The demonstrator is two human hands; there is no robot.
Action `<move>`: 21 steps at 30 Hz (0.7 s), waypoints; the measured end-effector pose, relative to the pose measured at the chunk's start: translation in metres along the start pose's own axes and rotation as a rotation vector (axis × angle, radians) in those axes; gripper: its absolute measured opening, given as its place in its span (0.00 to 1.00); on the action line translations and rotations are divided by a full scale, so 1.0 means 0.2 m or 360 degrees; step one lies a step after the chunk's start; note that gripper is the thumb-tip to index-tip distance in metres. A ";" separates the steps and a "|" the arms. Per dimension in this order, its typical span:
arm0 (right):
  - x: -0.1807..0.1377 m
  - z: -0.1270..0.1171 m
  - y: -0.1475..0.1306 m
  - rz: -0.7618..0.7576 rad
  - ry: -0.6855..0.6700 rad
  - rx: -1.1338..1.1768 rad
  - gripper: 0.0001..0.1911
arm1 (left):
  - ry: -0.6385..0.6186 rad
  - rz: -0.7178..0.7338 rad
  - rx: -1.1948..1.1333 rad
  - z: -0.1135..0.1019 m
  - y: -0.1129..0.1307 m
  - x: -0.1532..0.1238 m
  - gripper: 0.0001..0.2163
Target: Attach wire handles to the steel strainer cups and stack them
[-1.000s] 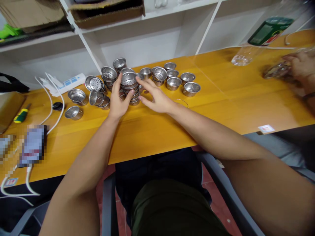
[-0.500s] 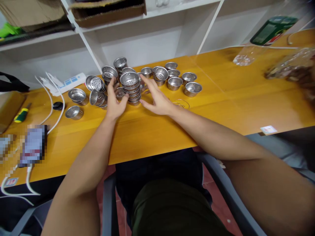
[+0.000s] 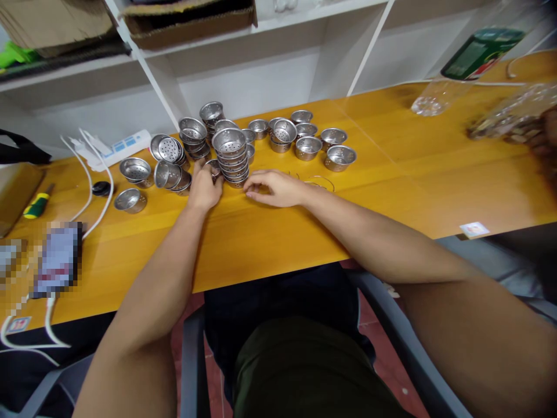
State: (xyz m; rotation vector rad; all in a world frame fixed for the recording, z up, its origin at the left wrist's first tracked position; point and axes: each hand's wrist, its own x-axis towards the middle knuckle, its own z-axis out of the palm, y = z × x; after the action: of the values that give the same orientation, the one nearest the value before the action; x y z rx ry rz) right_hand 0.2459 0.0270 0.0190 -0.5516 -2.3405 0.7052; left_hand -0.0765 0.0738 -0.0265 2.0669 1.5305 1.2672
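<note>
A tall stack of perforated metal cups [image 3: 232, 157] stands upright on the table between my hands. My left hand [image 3: 205, 186] is closed around a single small perforated metal cup [image 3: 214, 166] just left of the stack, its fingers on the far side and its thumb on the near side. Low beside the stack's base rests my right hand [image 3: 276, 188], fingers loosely bent with a gap to the thumb and nothing held; its fingertips are close to the bottom cup. Tilted nested cups [image 3: 170, 175] lie left of my left hand.
More metal cups [image 3: 340, 158] stand right of the stack, with thin wire rings [image 3: 321, 183] before them. A power strip [image 3: 126, 148], white cables, a screwdriver [image 3: 38, 204] and a phone [image 3: 57, 258] are left. A bottle [image 3: 470, 64] and another person's hand [image 3: 549, 130] are right.
Both hands have dropped away from the upper sides of the stack. The left has closed at the small cup beside it; the right has lowered toward the table by the stack's base.
</note>
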 end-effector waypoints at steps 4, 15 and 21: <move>-0.01 0.00 0.02 0.0013 -0.0022 -0.0073 0.15 | 0.0387 0.0216 -0.0078 -0.06 0.02 0.03 0.20; 0.01 0.05 0.08 0.0082 0.0004 -0.0237 0.27 | 0.0381 0.0598 -0.0024 -0.21 0.44 -0.05 0.46; 0.01 -0.04 -0.07 -0.0117 0.0580 -0.0256 0.11 | 0.0132 0.0674 -0.0115 -0.08 0.47 -0.11 0.51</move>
State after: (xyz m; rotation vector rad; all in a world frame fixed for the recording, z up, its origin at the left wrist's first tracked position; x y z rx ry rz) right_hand 0.2475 0.0193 0.0335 -0.6047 -2.0718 0.3490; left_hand -0.0307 0.0128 0.0336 2.3975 1.0877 1.5409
